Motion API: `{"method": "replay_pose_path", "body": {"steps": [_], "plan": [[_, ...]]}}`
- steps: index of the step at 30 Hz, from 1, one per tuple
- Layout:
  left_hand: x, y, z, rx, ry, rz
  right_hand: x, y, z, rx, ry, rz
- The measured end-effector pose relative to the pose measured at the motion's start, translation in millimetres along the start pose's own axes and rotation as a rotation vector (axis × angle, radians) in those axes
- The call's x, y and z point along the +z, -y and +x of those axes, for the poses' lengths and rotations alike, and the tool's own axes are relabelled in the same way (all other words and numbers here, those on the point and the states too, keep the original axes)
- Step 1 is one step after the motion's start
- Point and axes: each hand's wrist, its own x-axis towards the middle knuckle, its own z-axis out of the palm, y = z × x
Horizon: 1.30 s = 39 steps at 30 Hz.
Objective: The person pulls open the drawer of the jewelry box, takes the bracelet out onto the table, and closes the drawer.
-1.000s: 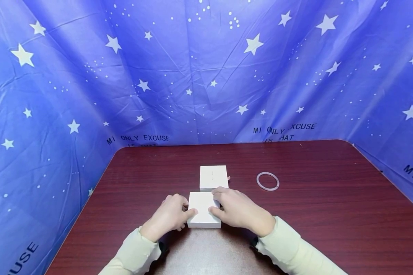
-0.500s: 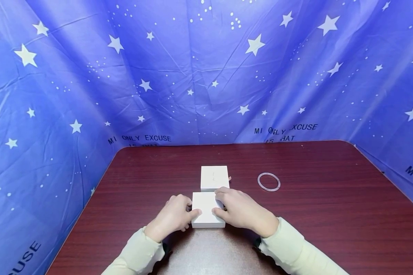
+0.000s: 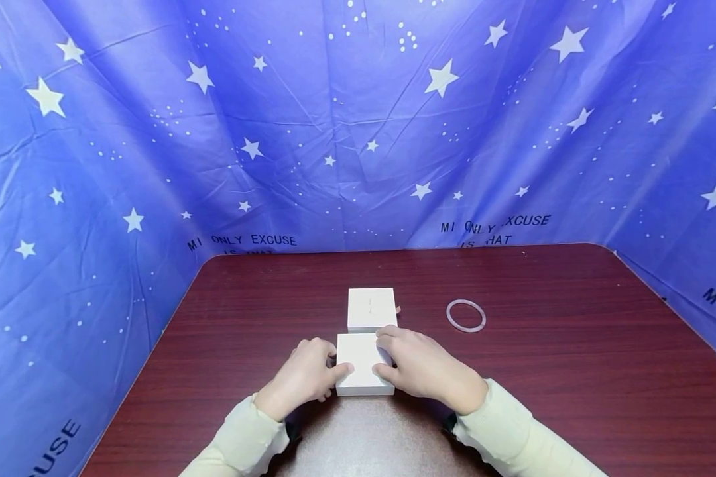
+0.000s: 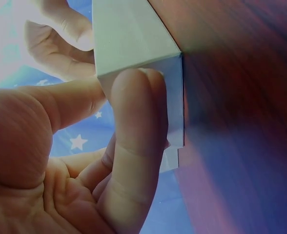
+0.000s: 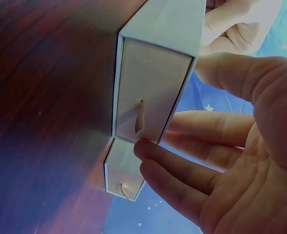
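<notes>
A white drawer box lies flat on the table between both hands, its plain top facing up. My left hand grips its left side, thumb on the top and fingers down the side wall. My right hand holds the right side, with the thumb at the top's edge and fingertips at the far right corner. In the right wrist view a small ribbon pull hangs from the drawer front, which sits flush in its sleeve. Right behind stands a second white drawer box with faint lettering on top.
A pale lilac bangle lies on the dark red wooden table, right of the boxes. Behind and at both sides hangs a blue curtain with white stars.
The near box and both hands have shifted slightly right, bringing it more in line with the box behind. The hands keep their grip; the bangle stays where it was.
</notes>
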Motion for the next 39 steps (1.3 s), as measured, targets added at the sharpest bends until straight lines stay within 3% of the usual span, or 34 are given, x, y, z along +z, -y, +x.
{"method": "replay_pose_path", "body": {"steps": [39], "plan": [[10.2, -8.6, 4.3, 0.014, -0.004, 0.006, -2.8, -10, -13, 0.001, -0.002, 0.008]]}}
